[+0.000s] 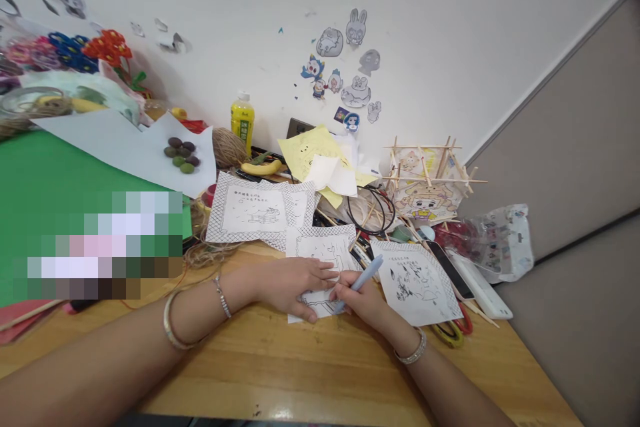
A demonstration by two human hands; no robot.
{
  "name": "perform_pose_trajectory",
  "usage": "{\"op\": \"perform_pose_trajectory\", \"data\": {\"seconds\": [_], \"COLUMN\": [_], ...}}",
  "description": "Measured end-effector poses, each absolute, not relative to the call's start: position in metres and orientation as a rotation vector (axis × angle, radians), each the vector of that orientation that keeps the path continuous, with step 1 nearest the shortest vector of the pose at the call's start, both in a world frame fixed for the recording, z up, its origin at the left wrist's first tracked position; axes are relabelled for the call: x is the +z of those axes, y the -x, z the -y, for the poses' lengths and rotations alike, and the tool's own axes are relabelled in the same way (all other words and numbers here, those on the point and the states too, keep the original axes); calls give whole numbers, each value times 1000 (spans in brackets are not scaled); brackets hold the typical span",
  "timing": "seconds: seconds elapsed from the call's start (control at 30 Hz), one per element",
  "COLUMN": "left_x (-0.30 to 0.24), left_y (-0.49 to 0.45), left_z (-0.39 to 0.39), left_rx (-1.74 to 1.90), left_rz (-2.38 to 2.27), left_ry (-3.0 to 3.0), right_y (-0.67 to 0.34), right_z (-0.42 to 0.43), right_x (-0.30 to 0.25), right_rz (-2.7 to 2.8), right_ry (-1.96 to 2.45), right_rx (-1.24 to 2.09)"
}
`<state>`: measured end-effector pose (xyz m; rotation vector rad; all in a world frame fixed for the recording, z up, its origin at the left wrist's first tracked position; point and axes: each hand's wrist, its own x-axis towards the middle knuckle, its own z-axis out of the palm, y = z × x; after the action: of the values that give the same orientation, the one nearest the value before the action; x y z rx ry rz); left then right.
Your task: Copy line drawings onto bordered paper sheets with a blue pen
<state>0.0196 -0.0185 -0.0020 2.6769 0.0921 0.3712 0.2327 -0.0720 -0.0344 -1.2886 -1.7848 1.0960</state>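
Note:
My left hand (295,283) lies flat, fingers spread, on a small white sheet with a line drawing (323,247), pinning it to the wooden table (280,360). My right hand (363,300) is closed around a light blue pen (361,280), its tip touching the lower part of the same sheet. Bracelets ring both wrists. Two similar printed sheets lie close by: one behind to the left (260,210), one to the right (420,283).
A green sheet (55,173) covers the left side. At the back stand a yellow bottle (243,120), a twine ball (229,147), yellow papers (310,150) and a stick-frame paper lantern (425,180). A phone (450,270) and a plastic bag (493,240) lie right.

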Motion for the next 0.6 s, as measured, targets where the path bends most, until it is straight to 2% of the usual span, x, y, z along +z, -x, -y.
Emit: {"op": "perform_pose_trajectory", "data": {"seconds": [0.6], "left_x": [-3], "left_y": [-21], "left_z": [19], "left_rx": [370], "left_rz": [-108], "left_ry": [-2713], "right_y": [-226], "right_z": [76], "right_x": [-30], "right_rz": [1855], "right_ry": [1182], "right_rx": [1138]}}
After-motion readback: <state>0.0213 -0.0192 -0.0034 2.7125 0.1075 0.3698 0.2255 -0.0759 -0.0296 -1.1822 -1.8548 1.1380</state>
